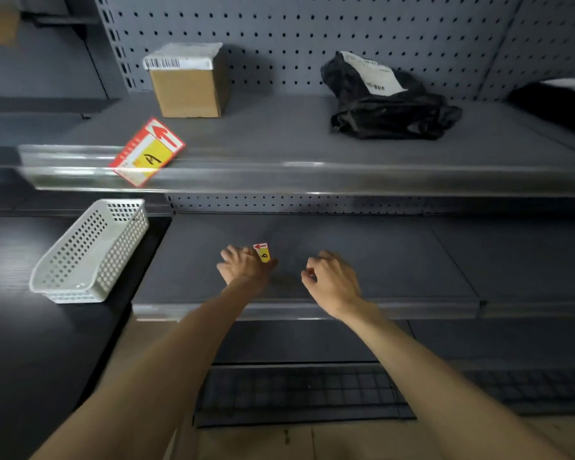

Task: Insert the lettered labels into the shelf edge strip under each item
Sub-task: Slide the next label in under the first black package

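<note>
Your left hand (244, 267) pinches a small red and yellow label (263, 253) over the lower shelf (362, 254); the label stands upright, long side up and down. Your right hand (331, 280) is curled with nothing in it, just beside on the right. The "A" label (146, 152) sits tilted in the clear edge strip (312, 177) of the upper shelf, below the cardboard box (190, 83). A black bag (392, 107) lies farther right. A white basket (90, 250) stands on the left.
</note>
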